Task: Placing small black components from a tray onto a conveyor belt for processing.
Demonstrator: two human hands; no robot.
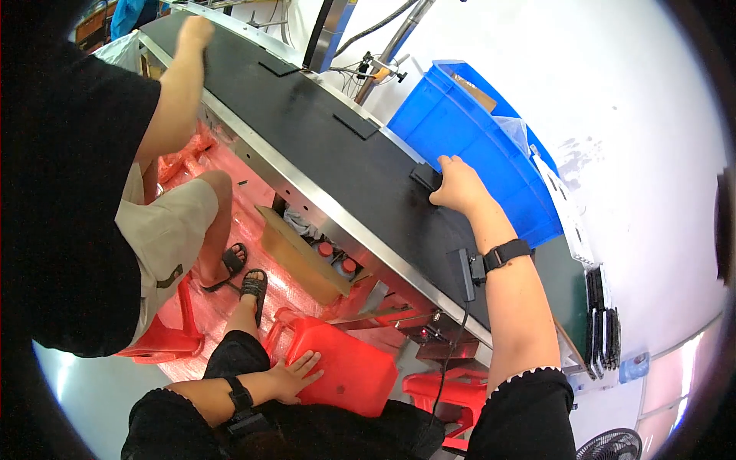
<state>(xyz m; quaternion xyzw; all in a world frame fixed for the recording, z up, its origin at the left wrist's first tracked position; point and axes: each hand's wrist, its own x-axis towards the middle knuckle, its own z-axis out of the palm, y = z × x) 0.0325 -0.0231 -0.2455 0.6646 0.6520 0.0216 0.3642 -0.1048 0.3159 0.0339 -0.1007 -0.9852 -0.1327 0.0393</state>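
Observation:
My right hand (pixel 461 188) reaches over the black conveyor belt (pixel 322 165). Its thumb and fingers close round the near end of a small black rectangular piece (pixel 424 177), whose far end shows on the belt. What kind of part it is I cannot make out. Down at the left, my left hand (pixel 294 377) lies with spread fingers on the seat of a red plastic stool (pixel 349 368), holding nothing. Farther up the belt lie two flat dark rectangular pieces, a nearer one (pixel 356 126) and a farther one (pixel 277 67).
A blue bin (pixel 468 146) stands beyond the belt, beside my right hand. At left, a co-worker's hand (pixel 197 33) hangs over the far belt. A cardboard box (pixel 299 257) sits under the metal edge. A cabled black device (pixel 466 274) is strapped at my right wrist.

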